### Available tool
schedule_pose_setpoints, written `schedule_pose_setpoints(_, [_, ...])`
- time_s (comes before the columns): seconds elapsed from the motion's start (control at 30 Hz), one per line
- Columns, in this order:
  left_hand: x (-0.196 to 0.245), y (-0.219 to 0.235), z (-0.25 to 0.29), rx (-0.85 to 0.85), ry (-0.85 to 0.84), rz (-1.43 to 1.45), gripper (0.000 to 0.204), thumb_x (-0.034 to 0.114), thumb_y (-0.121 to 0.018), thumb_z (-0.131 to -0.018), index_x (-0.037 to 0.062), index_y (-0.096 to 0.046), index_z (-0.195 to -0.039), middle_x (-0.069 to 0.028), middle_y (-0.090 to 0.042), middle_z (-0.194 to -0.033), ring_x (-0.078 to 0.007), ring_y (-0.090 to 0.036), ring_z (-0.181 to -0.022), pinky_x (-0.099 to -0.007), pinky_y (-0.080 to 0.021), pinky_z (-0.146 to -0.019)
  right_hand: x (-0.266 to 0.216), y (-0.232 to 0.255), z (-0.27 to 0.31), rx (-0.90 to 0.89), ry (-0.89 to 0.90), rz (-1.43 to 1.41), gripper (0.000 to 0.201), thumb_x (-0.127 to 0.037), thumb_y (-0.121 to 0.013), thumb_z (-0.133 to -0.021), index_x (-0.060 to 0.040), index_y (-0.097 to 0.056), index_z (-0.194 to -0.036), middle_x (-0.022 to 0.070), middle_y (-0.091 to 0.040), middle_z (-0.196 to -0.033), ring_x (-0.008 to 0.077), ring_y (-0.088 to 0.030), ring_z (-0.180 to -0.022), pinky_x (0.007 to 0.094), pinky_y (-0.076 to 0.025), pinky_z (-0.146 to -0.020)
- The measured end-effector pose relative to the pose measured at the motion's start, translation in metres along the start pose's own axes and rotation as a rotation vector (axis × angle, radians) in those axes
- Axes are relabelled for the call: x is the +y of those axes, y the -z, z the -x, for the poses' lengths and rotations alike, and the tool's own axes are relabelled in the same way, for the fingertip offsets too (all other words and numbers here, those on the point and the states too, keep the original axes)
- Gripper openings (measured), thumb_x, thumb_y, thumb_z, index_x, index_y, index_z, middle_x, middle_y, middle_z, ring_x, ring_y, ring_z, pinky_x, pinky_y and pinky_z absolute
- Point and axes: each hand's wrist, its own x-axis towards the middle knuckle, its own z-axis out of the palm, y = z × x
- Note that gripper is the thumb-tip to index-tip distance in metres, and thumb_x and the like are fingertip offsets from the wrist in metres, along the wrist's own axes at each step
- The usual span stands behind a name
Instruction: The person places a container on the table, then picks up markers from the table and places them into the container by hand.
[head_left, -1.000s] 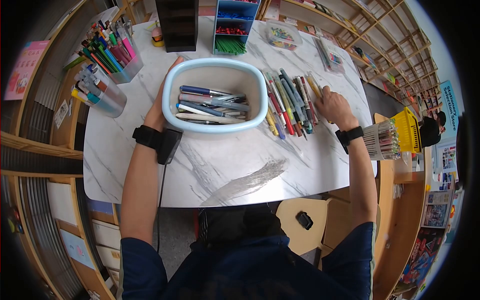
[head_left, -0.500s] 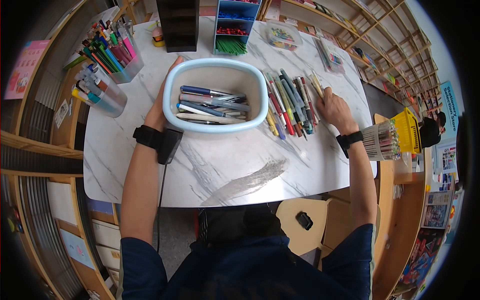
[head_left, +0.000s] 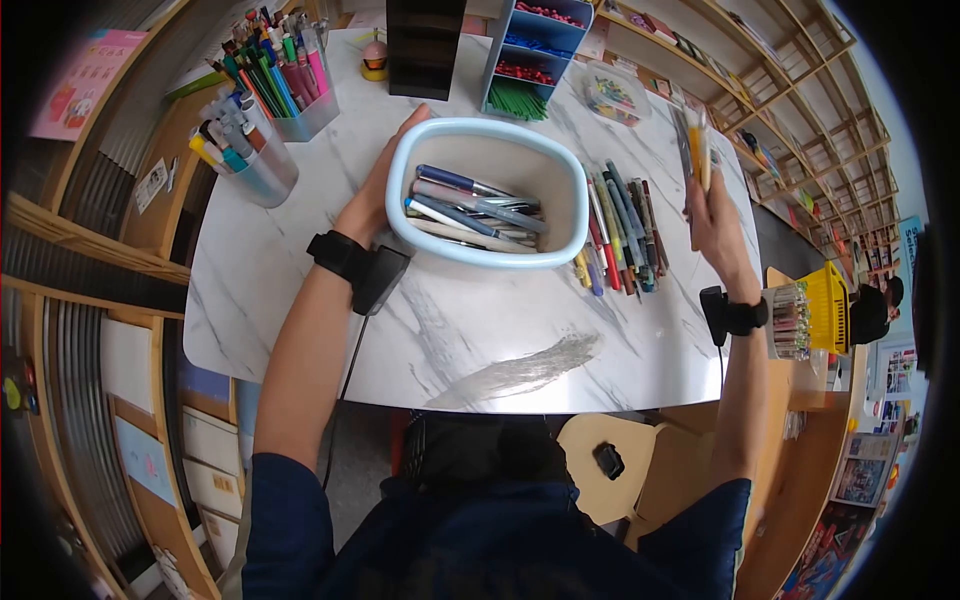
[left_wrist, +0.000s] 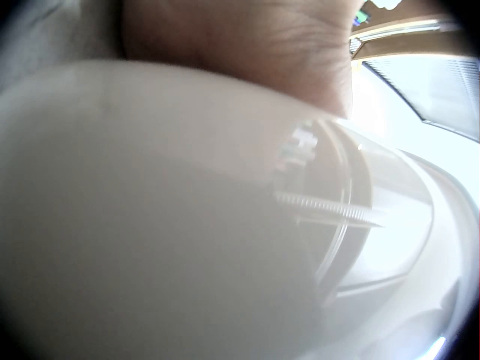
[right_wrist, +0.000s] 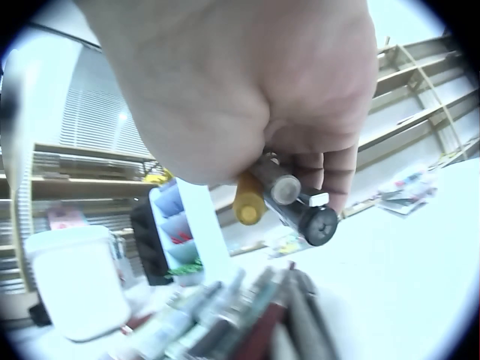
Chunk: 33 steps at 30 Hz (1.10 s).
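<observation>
A white basin with a light blue rim (head_left: 487, 262) holds several pens (head_left: 470, 212) in the head view. My left hand (head_left: 385, 180) lies against the basin's left outer side; most of its fingers are hidden behind the wall. Right of the basin, a row of loose pens (head_left: 625, 230) lies on the table. My right hand (head_left: 722, 232), raised at the table's right side, grips a few pens (head_left: 703, 155) that point up and away. In the right wrist view, the ends of the gripped pens, one yellow (right_wrist: 249, 201) and one black (right_wrist: 318, 225), stick out below the palm.
Two pen holders (head_left: 268, 180) full of pens stand at the back left. A dark organizer (head_left: 425, 50), a blue compartment rack (head_left: 535, 60) and a clear box (head_left: 612, 95) line the back. A yellow basket (head_left: 828, 307) is at the right beyond the table.
My right hand has lifted from the table beside the loose pens and moved right, with a few pens in its grip. The head view has shifted; my left hand stays at the basin.
</observation>
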Motion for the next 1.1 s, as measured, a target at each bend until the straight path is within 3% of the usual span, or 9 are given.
schedule_pose_setpoints(0.1, [-0.003,0.003,0.000,-0.025,-0.003,-0.008,0.048,0.052,-0.043,-0.103,0.0084,-0.063,-0.104,-0.0024,-0.066,-0.091,-0.0073,-0.064,-0.081,-0.0239,-0.055,-0.076,-0.081,0.008,0.001,-0.009,0.172,-0.199,0.027,-0.031,-0.043,-0.107,-0.0058,-0.052,-0.110,0.0018,-0.057,-0.084,0.0099,-0.054,-0.076,0.0273,-0.045,-0.064])
schedule_pose_setpoints(0.33, [0.014,-0.026,0.036,0.051,-0.085,-0.091,0.049,0.051,-0.041,-0.103,0.0076,-0.063,-0.107,-0.0036,-0.067,-0.095,-0.0092,-0.066,-0.085,-0.0253,-0.056,-0.079,-0.197,-0.023,-0.011,-0.179,0.463,-0.411,0.027,-0.031,-0.046,-0.106,-0.0046,-0.050,-0.111,0.0048,-0.058,-0.083,0.0147,-0.054,-0.073,0.0304,-0.045,-0.065])
schedule_pose_setpoints(0.43, [-0.006,0.018,-0.015,-0.367,-0.065,0.015,0.049,0.050,-0.040,-0.104,0.0069,-0.062,-0.111,-0.0054,-0.067,-0.100,-0.0111,-0.066,-0.092,-0.0274,-0.055,-0.083,-0.205,-0.044,-0.018,-0.284,0.540,-0.323,0.024,-0.026,-0.048,-0.105,-0.0025,-0.046,-0.105,0.0123,-0.058,-0.075,0.0264,-0.057,-0.066,0.0388,-0.044,-0.059])
schedule_pose_setpoints(0.5, [-0.012,0.019,-0.014,-0.264,-0.112,-0.027,0.050,0.050,-0.040,-0.104,0.0065,-0.062,-0.111,-0.0056,-0.067,-0.102,-0.0114,-0.065,-0.094,-0.0275,-0.054,-0.085,-0.204,-0.052,-0.020,-0.342,0.686,-0.133,0.022,-0.024,-0.048,-0.103,-0.0024,-0.046,-0.101,0.0196,-0.063,-0.078,0.0399,-0.062,-0.075,0.0490,-0.048,-0.070])
schedule_pose_setpoints(0.6, [-0.021,0.030,-0.024,-0.182,-0.302,-0.136,0.050,0.052,-0.040,-0.104,0.0070,-0.062,-0.109,-0.0043,-0.065,-0.101,-0.0095,-0.063,-0.097,-0.0262,-0.052,-0.086,-0.187,-0.066,-0.015,-0.245,0.840,0.241,0.024,-0.025,-0.051,-0.101,-0.0022,-0.047,-0.103,0.0194,-0.064,-0.079,0.0396,-0.065,-0.081,0.0546,-0.047,-0.086])
schedule_pose_setpoints(0.63, [-0.019,0.032,-0.027,-0.211,-0.222,-0.164,0.050,0.052,-0.040,-0.104,0.0074,-0.062,-0.107,-0.0034,-0.065,-0.099,-0.0089,-0.062,-0.095,-0.0255,-0.052,-0.085,-0.193,-0.060,-0.010,-0.384,0.678,0.327,0.026,-0.027,-0.053,-0.099,-0.0011,-0.052,-0.103,0.0181,-0.066,-0.084,0.0382,-0.065,-0.087,0.0567,-0.041,-0.101])
schedule_pose_setpoints(0.83, [-0.005,0.006,-0.001,-0.053,-0.127,-0.177,0.052,0.055,-0.040,-0.102,0.0082,-0.063,-0.102,-0.0039,-0.065,-0.092,-0.0083,-0.064,-0.083,-0.0238,-0.054,-0.078,-0.183,-0.052,-0.009,-0.498,0.647,0.276,0.026,-0.025,-0.057,-0.095,-0.0011,-0.063,-0.100,0.0151,-0.067,-0.096,0.0349,-0.065,-0.099,0.0598,-0.029,-0.112])
schedule_pose_setpoints(0.9, [-0.017,0.028,-0.025,-0.256,0.021,-0.010,0.054,0.056,-0.040,-0.102,0.0079,-0.063,-0.102,-0.0050,-0.065,-0.092,-0.0088,-0.064,-0.080,-0.0237,-0.055,-0.076,-0.184,-0.051,-0.008,-0.447,0.667,0.300,0.024,-0.025,-0.058,-0.094,-0.0023,-0.064,-0.100,0.0155,-0.067,-0.096,0.0343,-0.065,-0.099,0.0599,-0.028,-0.113])
schedule_pose_setpoints(1.1, [-0.026,0.043,-0.039,-0.289,0.043,0.040,0.066,0.065,-0.052,-0.092,0.0031,-0.065,-0.109,-0.0101,-0.070,-0.097,-0.0172,-0.069,-0.076,-0.0307,-0.060,-0.072,-0.184,-0.055,-0.008,-0.426,0.659,0.324,0.019,-0.021,-0.058,-0.093,-0.0057,-0.067,-0.098,0.0146,-0.069,-0.086,0.0328,-0.067,-0.093,0.0601,-0.025,-0.114])
